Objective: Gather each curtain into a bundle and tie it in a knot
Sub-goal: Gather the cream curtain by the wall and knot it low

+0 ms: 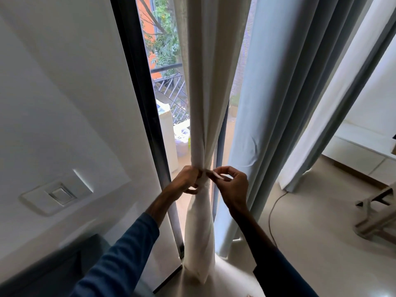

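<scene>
- The left hand (pixel 188 179) is curled round the white curtain (pixel 200 221) at its cinched waist. The bundle runs straight up and down through that grip.
- Just right of it, the right hand (pixel 233 185) pinches a thin strip (pixel 213 174) leading back to the waist.
- Likely next: the strip goes round the bundle.
- The frame (pixel 141 103) crowds the left and the grey curtain (pixel 257 103) the right. Open room lies on the near side.

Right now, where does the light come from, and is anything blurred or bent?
Head view: daylight enters through the glass behind the white curtain, so the left hand gripping it and the right hand pinching a pale strip look dark; head view: the wide lens bends the dark door frame; the wall switch at the edge is soft.
</scene>
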Demonstrator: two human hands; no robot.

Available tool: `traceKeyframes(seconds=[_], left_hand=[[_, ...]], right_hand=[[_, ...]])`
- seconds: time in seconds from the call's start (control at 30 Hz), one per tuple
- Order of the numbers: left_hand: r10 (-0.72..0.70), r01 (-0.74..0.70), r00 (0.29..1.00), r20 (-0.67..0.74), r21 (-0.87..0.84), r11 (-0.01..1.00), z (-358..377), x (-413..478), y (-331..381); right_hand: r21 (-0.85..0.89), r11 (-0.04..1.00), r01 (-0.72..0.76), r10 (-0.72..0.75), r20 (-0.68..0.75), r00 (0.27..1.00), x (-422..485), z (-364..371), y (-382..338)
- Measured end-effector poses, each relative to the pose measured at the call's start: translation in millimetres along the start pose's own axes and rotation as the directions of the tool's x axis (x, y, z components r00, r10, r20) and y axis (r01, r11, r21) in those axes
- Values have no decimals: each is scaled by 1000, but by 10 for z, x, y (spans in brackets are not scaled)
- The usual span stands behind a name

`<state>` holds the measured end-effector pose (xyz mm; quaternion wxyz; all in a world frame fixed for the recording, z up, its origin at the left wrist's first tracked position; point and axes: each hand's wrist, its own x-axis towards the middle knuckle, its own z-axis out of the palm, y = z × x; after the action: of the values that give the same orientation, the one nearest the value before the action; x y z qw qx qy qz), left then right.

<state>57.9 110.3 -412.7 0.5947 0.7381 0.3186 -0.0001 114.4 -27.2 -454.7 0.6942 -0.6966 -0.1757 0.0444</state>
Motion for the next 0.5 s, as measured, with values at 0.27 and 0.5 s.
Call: traceKeyframes(seconds=[0.27,0.5], left_hand=[[2,-5,998,61,42,999,-53,-2,-36],[9,-13,999,35,114,993,-59,13,49]], right_hand=[[-395,830,394,-328,225,917,-33,20,120],[-721,609,331,-6,413,911,-2,25,23]])
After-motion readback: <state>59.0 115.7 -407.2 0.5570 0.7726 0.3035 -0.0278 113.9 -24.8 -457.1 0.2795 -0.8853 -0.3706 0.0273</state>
